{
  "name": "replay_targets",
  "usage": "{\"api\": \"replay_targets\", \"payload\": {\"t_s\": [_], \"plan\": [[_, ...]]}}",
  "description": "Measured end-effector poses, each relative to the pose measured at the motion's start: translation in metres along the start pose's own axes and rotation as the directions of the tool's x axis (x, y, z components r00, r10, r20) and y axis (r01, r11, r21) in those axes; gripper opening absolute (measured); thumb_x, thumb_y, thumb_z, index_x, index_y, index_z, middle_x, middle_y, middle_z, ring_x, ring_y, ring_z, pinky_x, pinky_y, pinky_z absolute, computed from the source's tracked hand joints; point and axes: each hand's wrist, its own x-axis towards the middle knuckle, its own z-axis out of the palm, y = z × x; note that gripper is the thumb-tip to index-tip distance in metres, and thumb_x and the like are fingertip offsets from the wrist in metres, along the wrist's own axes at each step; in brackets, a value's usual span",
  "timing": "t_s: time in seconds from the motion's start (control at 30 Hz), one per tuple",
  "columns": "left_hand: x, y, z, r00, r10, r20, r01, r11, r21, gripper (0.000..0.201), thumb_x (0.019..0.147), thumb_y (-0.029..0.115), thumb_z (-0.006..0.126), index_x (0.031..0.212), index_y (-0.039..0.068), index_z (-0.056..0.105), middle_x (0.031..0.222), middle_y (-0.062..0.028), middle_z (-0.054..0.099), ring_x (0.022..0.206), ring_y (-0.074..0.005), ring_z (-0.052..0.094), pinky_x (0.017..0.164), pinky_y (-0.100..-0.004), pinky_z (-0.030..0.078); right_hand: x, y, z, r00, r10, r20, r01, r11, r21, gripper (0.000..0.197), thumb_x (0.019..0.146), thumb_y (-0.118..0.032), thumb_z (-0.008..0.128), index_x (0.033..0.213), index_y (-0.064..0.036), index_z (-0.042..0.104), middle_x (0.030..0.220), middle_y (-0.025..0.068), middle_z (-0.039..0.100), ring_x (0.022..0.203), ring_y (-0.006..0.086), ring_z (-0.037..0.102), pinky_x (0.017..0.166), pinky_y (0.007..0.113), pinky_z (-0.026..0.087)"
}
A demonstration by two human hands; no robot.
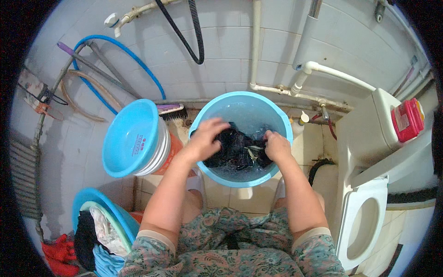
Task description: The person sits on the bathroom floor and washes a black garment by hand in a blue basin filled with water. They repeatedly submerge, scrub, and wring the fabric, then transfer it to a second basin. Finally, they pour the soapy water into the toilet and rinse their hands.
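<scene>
A light blue basin [201, 121] of water stands on the floor in front of me. Wet black cloth [237, 147], perhaps a garment, lies bunched in it, with a small pale patch toward its right side. My left hand [206, 140] is over the basin's left part, at the cloth's edge; its fingers are apart and slightly blurred, and nothing shows in its grasp. On the right, my right hand [277, 146] has its fingers closed on the cloth's right end, just inside the rim. The lower folds are under water and hard to make out.
Left of the basin, a blue washbowl [127, 138] tops a white bucket [157, 154]. A tub [80, 198] of clothes sits lower left. A scrubbing brush [174, 113] lies behind. To the right are a pump bottle [300, 123] and a toilet [364, 221]; pipes line the wall.
</scene>
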Motion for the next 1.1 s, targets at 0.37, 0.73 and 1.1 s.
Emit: {"api": "replay_targets", "payload": {"t_s": [0.37,0.73,1.1], "plan": [[0.01,0.015,0.071,0.997,-0.06,-0.058,0.082,0.829,0.553,0.047,0.071,0.02,0.065,0.116,0.009,0.057,0.1,-0.0087,0.063,0.098,-0.0264,0.058,0.098,-0.0442,0.037,0.009,-0.017,-0.008,0.983,0.026,0.181,-0.18,0.294,0.939,0.031,0.072,-0.003,0.072,0.099,0.001,0.057,0.084,0.0047,0.062,0.075,0.0127,0.059,0.069,0.026,0.048],[0.035,0.001,0.027,0.836,-0.544,-0.078,0.301,0.573,-0.762,0.031,0.09,0.025,0.054,0.102,-0.004,0.06,0.09,-0.008,0.065,0.082,-0.0138,0.057,0.075,-0.0292,0.044,-0.009,-0.032,-0.029,0.952,-0.025,-0.307,0.155,0.9,0.408,0.017,0.082,-0.009,0.059,0.1,-0.0095,0.058,0.091,0.0153,0.064,0.085,0.0367,0.061,0.073,0.045,0.048],[0.028,0.043,-0.028,0.846,-0.501,-0.183,0.072,0.447,-0.892,0.017,0.084,0.015,0.062,0.095,0.002,0.062,0.086,-0.0012,0.063,0.078,-0.009,0.057,0.072,-0.0239,0.045,-0.036,-0.065,-0.064,0.423,-0.595,-0.684,0.843,0.535,0.057,0.027,0.066,0.007,0.056,0.09,-0.0052,0.061,0.093,0.0109,0.064,0.093,0.0288,0.061,0.086,0.039,0.049]]}}
